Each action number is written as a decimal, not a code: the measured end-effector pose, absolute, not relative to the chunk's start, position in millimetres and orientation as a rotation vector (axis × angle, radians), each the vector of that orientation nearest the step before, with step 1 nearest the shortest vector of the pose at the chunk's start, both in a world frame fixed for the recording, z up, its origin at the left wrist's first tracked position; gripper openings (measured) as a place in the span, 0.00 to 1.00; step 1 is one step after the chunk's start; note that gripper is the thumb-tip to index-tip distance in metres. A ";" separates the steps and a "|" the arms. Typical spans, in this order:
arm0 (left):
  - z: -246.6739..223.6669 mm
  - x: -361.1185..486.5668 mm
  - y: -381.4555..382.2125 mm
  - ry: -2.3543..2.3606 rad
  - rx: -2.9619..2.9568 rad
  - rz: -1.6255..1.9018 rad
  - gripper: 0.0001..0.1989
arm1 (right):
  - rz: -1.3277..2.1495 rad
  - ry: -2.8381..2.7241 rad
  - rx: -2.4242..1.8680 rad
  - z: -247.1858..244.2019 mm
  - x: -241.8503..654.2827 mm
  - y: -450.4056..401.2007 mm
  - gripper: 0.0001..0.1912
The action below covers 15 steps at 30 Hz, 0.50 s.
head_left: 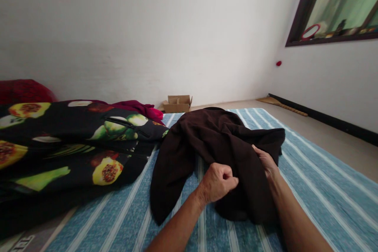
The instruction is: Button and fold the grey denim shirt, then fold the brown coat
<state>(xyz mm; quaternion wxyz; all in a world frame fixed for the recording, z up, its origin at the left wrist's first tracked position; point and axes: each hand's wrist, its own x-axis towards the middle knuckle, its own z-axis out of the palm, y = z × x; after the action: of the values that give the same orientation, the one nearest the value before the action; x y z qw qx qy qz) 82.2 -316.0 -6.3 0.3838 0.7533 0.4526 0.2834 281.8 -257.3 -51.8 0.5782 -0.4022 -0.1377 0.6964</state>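
Touching the dark brown garment (218,134): left hand (218,183) fisted, right hand (268,164) grip hidden

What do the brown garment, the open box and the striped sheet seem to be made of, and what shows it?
Garment: probably soft cloth, matte; it drapes in loose folds.
Box: likely cardboard, dull brown; thin, stiff flaps.
Sheet: fabric, perhaps cotton, matte; flecked blue bands show no shine.

garment (218,136): plain dark brown
sheet (313,189): blue, white stripes
printed cloth (76,138): black, yellow and green fruit
box (177,106): plain tan
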 end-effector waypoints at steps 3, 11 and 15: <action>-10.0 74.4 -310.2 1.049 1.743 0.584 0.13 | 1.583 -0.312 -0.964 -58.7 289.4 -252.5 0.02; -18.9 35.6 -281.7 1.662 1.592 0.480 0.28 | 1.491 -0.364 -1.020 -69.9 298.7 -245.5 0.05; -29.5 40.4 -276.5 1.854 1.738 0.798 0.18 | 1.488 -0.391 -1.023 -70.6 297.3 -246.0 0.06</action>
<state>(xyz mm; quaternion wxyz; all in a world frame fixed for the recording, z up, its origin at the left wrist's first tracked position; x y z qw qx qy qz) 40.4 -276.5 -29.5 0.2368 0.6339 0.6763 0.2910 297.3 -246.0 -70.6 0.6027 -0.4418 -0.1686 0.6427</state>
